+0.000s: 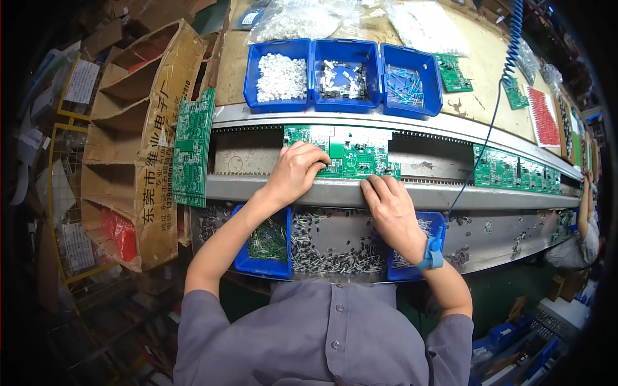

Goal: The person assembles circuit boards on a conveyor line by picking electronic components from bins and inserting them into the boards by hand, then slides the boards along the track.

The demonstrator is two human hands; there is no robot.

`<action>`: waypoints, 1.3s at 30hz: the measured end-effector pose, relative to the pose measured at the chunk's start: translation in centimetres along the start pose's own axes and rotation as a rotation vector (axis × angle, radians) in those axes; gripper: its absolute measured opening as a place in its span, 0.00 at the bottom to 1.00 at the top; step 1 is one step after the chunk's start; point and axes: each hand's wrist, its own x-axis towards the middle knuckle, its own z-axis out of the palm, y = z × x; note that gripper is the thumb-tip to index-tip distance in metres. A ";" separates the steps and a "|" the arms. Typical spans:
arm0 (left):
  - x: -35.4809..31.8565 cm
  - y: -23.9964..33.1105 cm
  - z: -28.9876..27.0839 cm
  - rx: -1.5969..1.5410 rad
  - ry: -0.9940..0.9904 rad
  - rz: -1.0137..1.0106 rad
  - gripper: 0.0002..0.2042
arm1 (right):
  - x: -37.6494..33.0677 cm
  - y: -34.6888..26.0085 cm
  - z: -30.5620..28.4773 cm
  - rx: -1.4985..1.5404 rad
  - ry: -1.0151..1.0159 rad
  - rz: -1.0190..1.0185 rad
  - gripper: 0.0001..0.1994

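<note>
We see a green circuit board (351, 154) lying flat across the conveyor track, its long side running left to right. Its upper strip is pale and bare of parts; the lower area carries dense white markings, a solid darker green square near the middle and small dark components along the near edge. Our left hand (295, 172) rests curled on its left near corner, fingers bent onto the surface. Our right hand (391, 209) lies flat just below its near edge, fingertips touching the board's lower right corner.

Bare conveyor track (248, 154) lies open left of the circuit board (351, 154); blue bins (341, 77) wall the far side.
</note>
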 end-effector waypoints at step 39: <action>-2.9 -0.5 -6.4 0.141 0.383 -0.174 0.12 | 2.5 -2.4 -0.5 0.001 -0.033 -0.071 0.18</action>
